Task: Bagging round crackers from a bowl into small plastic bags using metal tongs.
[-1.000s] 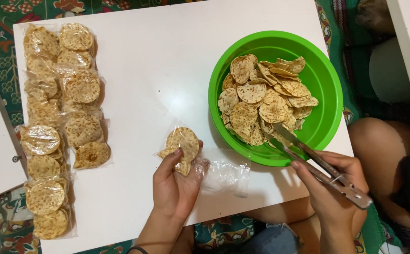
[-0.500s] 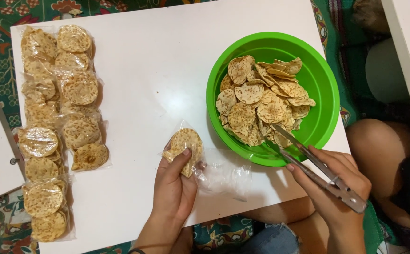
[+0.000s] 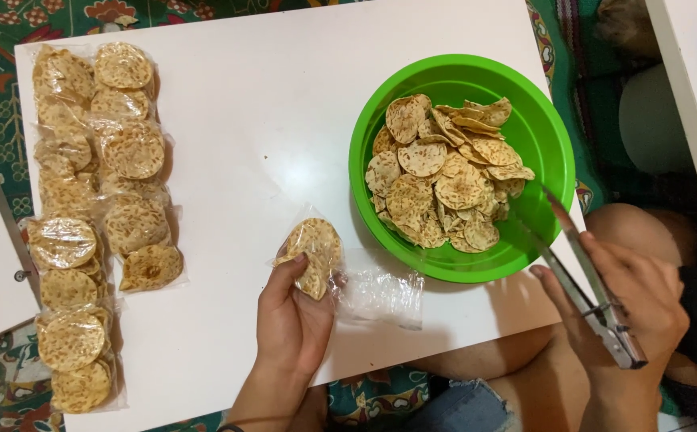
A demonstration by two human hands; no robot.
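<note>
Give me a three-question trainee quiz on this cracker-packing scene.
1. True or false: the left hand holds a clear bag of crackers.
2. What does the right hand hold?
A. spoon
B. metal tongs
C. knife
3. Fill in: the loose crackers lie in a ____ bowl.

Key:
1. True
2. B
3. green

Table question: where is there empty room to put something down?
The white table is bare in the wide middle, between the packed cracker bags on the left and the green bowl on the right. It is crowded near the front edge, where the left hand holds a half-filled bag and the right hand holds tongs.
</note>
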